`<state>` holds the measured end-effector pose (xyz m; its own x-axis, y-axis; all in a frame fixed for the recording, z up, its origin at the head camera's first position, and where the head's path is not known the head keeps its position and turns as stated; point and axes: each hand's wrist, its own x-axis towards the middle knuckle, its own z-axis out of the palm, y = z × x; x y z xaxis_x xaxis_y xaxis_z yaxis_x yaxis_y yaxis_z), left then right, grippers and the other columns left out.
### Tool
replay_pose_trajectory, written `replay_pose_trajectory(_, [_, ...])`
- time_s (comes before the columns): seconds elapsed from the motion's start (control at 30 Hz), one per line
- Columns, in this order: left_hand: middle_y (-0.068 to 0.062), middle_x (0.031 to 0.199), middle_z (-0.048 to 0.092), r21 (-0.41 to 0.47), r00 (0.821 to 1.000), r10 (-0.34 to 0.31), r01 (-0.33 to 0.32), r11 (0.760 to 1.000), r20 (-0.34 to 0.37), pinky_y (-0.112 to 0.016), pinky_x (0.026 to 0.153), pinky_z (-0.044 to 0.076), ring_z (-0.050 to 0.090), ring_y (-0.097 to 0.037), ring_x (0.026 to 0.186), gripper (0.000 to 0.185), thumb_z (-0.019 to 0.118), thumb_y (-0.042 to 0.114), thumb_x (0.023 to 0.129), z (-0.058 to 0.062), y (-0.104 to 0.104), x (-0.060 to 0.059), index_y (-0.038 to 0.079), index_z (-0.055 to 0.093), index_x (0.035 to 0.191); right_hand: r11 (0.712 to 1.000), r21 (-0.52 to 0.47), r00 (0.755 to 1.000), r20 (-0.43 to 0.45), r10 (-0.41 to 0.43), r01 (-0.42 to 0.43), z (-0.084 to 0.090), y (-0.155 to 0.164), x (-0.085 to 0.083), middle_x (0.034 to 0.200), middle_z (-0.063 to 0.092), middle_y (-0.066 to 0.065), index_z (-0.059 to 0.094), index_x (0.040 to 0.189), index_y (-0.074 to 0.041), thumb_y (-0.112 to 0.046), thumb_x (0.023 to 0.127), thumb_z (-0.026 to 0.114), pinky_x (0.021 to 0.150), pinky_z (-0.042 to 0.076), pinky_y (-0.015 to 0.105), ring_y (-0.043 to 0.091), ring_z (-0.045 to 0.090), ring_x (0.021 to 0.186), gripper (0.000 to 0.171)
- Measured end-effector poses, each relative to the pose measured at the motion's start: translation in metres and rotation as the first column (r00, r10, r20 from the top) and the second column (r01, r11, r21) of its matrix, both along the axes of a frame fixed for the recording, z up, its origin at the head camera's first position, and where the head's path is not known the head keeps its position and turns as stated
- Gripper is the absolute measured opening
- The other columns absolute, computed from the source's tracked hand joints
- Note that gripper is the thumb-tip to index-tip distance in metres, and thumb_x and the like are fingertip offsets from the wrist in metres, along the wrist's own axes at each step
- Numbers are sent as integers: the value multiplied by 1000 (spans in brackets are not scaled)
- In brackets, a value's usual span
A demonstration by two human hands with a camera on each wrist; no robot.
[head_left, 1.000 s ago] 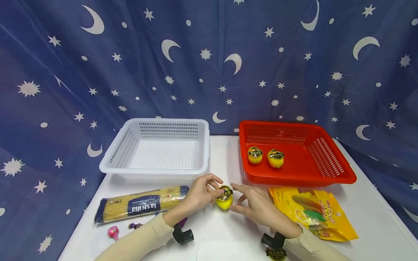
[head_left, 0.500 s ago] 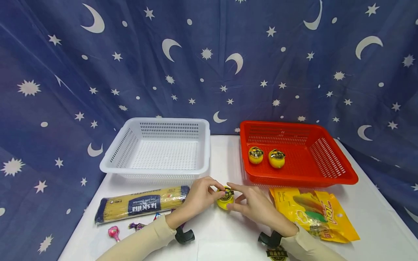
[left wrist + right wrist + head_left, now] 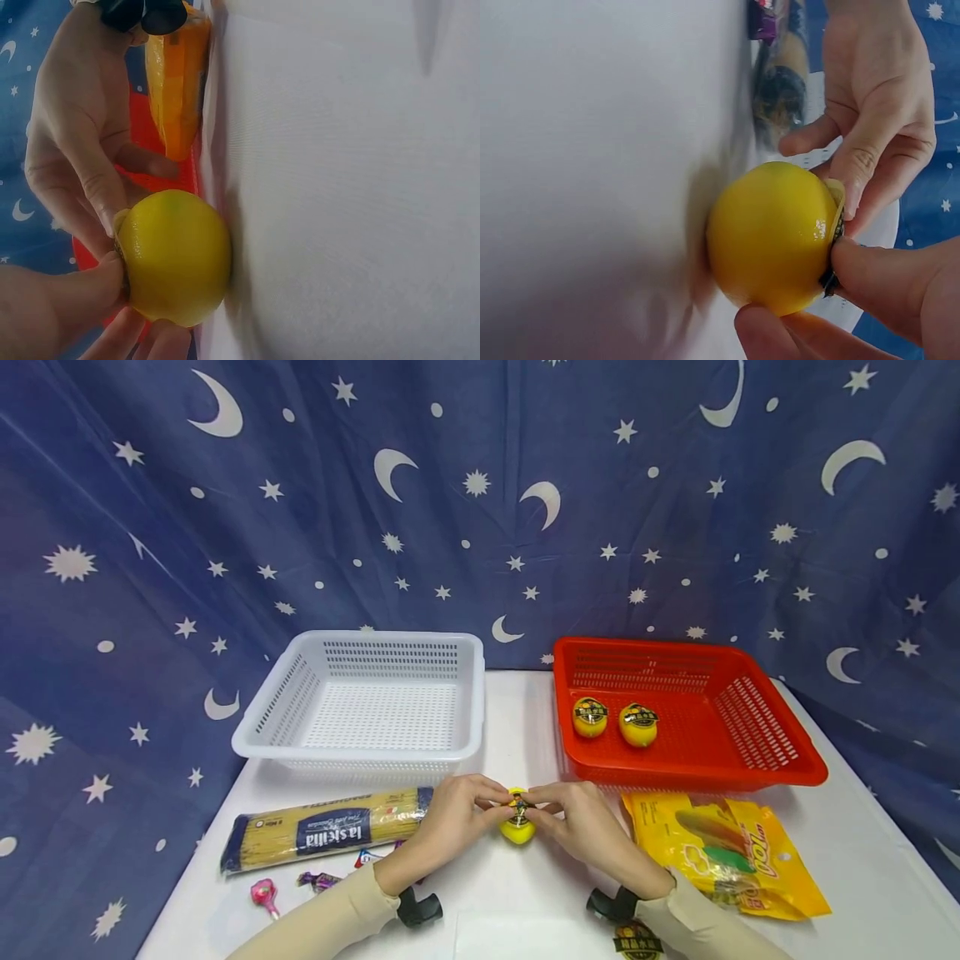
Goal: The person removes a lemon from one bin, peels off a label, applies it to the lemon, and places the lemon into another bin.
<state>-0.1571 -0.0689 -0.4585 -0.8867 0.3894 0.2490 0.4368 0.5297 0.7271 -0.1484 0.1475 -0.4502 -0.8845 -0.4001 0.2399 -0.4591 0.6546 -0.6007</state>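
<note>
Status: I see right hand has closed in from a second ago | both hands now pinch yellow cup at its dark lid, left hand opposite | cup on white table, before red basket | lid peel appears underway.

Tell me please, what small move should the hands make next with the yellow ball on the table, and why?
Probably lift the yellow ball off the table toward the red basket. The left hand and right hand both pinch its dark label on top, it rests on the cloth, and two similar balls already lie in that basket.
</note>
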Motion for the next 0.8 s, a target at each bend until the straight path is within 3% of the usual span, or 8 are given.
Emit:
replay_pose_trajectory(0.2, [-3, 104, 80, -10, 1000, -6, 6, 1000, -11, -29, 75, 61, 76, -15, 86, 16, 82, 18, 86, 1, 1, 0, 11, 83, 101, 999, -36, 990, 138, -7, 13, 3, 1, 0, 114, 78, 10, 79, 112, -11, -13, 89, 79, 62, 57, 18, 20, 79, 83, 24])
replay_pose_trajectory(0.37, [-1, 105, 80, -50, 999, 1, -3, 999, -42, -28, 74, 60, 75, -11, 83, 17, 82, 21, 87, 1, 2, 0, 13, 83, 101, 1000, -26, 981, 192, -9, 14, 3, 2, 0, 115, 75, 6, 73, 111, -16, -17, 91, 77, 67, 57, 19, 19, 77, 87, 21])
replay_pose_trajectory(0.47, [2, 105, 80, -80, 998, 1, -6, 997, -66, -23, 73, 57, 74, -9, 82, 17, 81, 24, 87, 1, 2, 1, 16, 83, 102, 1000, -28, 975, 222, -7, 14, 2, 1, 0, 117, 72, 3, 68, 118, -16, -26, 91, 79, 70, 58, 21, 17, 75, 91, 31])
replay_pose_trajectory(0.57, [3, 104, 80, -100, 997, 3, -11, 995, -80, -20, 73, 54, 74, -8, 81, 18, 81, 26, 87, 3, 2, 2, 17, 83, 102, 1000, 6, 977, 212, 15, -17, -1, 0, 0, 125, 70, 4, 63, 132, -12, -38, 86, 83, 72, 56, 21, 13, 71, 90, 56])
replay_pose_trajectory(0.67, [3, 105, 80, -116, 996, 6, -17, 993, -91, -21, 74, 54, 74, -9, 81, 18, 81, 26, 87, 4, 2, 3, 17, 83, 103, 995, 65, 986, 154, 59, -70, -4, -1, 0, 125, 69, 4, 59, 141, -8, -39, 81, 87, 71, 50, 20, 8, 65, 81, 74])
replay_pose_trajectory(0.8, [3, 105, 80, -135, 996, 7, -20, 991, -94, -21, 75, 54, 75, -9, 81, 19, 81, 27, 87, 4, 3, 3, 17, 83, 103, 990, 104, 993, 86, 82, -91, -8, -4, 1, 100, 69, -4, 61, 139, -7, -30, 78, 90, 62, 43, 18, 4, 55, 67, 72])
